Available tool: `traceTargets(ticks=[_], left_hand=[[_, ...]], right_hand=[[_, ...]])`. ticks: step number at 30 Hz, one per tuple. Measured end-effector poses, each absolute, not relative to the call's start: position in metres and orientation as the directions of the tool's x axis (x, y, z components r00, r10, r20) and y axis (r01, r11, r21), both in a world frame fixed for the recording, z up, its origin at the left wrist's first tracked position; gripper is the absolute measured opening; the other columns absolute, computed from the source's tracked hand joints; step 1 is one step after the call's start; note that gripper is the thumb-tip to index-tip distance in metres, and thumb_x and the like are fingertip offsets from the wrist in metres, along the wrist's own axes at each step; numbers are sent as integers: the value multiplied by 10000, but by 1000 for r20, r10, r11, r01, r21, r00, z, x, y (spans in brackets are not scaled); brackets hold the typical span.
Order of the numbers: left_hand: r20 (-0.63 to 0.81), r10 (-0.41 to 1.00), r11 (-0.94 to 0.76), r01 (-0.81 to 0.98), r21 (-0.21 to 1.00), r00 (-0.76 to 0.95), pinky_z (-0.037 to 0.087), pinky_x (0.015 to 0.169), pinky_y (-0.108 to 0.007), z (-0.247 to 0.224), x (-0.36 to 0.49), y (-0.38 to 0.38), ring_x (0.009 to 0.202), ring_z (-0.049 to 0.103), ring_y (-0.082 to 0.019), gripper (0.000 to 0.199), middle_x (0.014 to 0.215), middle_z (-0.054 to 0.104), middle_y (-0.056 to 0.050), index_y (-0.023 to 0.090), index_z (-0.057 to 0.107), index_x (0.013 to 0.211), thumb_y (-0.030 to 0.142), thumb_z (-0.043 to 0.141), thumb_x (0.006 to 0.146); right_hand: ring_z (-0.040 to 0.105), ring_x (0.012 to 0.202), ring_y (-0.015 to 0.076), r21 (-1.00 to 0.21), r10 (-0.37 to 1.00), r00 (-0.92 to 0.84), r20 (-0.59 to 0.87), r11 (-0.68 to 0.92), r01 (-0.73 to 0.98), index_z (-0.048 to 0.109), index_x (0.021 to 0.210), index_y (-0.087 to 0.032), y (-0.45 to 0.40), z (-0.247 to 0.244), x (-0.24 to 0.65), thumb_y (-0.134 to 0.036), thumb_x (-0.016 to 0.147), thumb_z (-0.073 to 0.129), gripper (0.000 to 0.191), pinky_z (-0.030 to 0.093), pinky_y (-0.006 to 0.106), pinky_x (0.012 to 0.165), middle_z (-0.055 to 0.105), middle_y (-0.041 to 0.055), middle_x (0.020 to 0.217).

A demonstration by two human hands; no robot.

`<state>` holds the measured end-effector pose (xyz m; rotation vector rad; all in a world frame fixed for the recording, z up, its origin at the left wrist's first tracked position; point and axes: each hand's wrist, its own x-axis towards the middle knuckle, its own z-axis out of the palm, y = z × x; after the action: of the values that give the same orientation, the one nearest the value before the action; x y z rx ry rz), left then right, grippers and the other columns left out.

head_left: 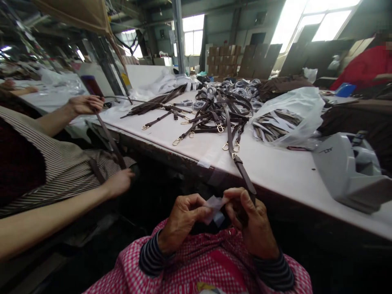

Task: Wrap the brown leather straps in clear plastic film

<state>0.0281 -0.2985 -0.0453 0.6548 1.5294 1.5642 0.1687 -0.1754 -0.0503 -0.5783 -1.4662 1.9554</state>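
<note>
Above my lap, my left hand (183, 218) pinches a small translucent plastic piece (213, 207) between thumb and fingers. My right hand (252, 220) is closed around the end of a dark brown strap (241, 169), and its fingertips touch the plastic's right side. From my right hand the strap runs up over the table edge, past a gold buckle (233, 156), to a tangled pile of brown straps (214, 112) with metal clasps. What lies inside my right palm is hidden.
A clear bag of strips (275, 124) and a grey tape dispenser (346, 175) stand on the white table (275, 175) at the right. At left, another person's hands (118, 181) hold a brown strap. Someone in red sits far right.
</note>
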Motion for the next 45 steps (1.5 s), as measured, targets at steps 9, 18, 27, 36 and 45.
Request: traceTargets(ticks=[9,18,27,36,45], left_hand=[[-139,892,70,-173,983,-431,476,538,-227,-44,33,-289,658,593,-162,293,703,677,-48,138,758,717,410,787,821],[-27,908,4,-55,998,-418,455,648,-241,-53,35,-282,697,590,-159,219,731,697,-42,166,818,745,374,822,814],[10,935,-34,-61,998,-355,463,709,-255,-38,35,-275,728,606,-162,177,774,726,-37,174,845,813,346,812,841],[-65,966,18,-187,982,-248,493,746,-258,-20,48,-266,786,648,-179,292,868,776,-69,153,845,962,412,719,921],[146,927,-81,195,977,-346,482,849,-296,-9,54,-263,905,666,-212,225,929,765,-53,205,822,893,372,685,955]], right_hand=[[446,425,67,-783,786,-597,160,-267,-561,784,799,-207,-145,48,167,-563,957,627,420,276,192,369,622,14,675],[406,425,54,-720,771,-605,198,-304,-623,753,770,-193,-143,61,141,-640,935,631,492,275,169,364,614,-6,662],[397,424,54,-677,719,-674,169,-412,-610,744,808,-168,-145,48,141,-540,952,638,413,259,163,360,633,1,661],[518,547,97,-741,780,-598,184,-289,-606,767,905,-171,-148,37,153,-604,967,599,469,388,204,495,663,27,721],[615,1038,223,-879,656,-648,387,49,-475,524,1501,-327,-150,24,180,-599,1068,359,537,485,359,901,719,62,1102]])
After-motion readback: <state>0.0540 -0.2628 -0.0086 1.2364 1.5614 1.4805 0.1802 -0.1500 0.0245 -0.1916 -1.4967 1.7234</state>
